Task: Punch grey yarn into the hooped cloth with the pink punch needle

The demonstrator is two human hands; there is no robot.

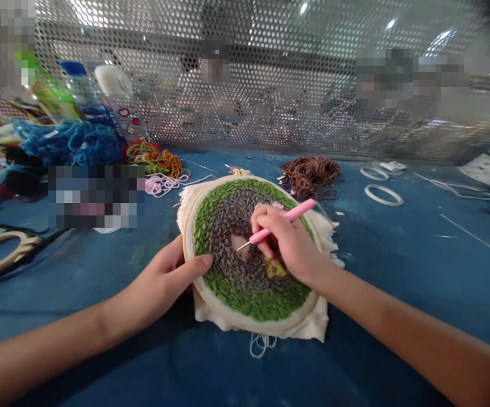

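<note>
A round embroidery hoop (pixel 188 229) holds cream cloth covered with a green outer ring and grey-brown loops inside. Near its centre a small patch of bare cloth (pixel 240 246) shows. My left hand (pixel 177 271) grips the hoop's left edge, thumb on the green yarn and fingers hidden beneath. In my right hand (pixel 285 237) is a pink punch needle (pixel 302 210), pinched between closed fingers, its metal tip over the bare patch. Yellow stitching (pixel 275 268) lies just below my right hand, and thin pale thread (pixel 262 345) hangs out under the cloth.
Brown yarn (pixel 310 175) sits behind the hoop. Two white rings (pixel 383 195) lie to the right. Blue yarn (pixel 73 141), bottles (pixel 75 85) and coloured yarn crowd the back left; a wooden hoop (pixel 16 249) is at far left. A perforated metal screen (pixel 270 113) stands behind.
</note>
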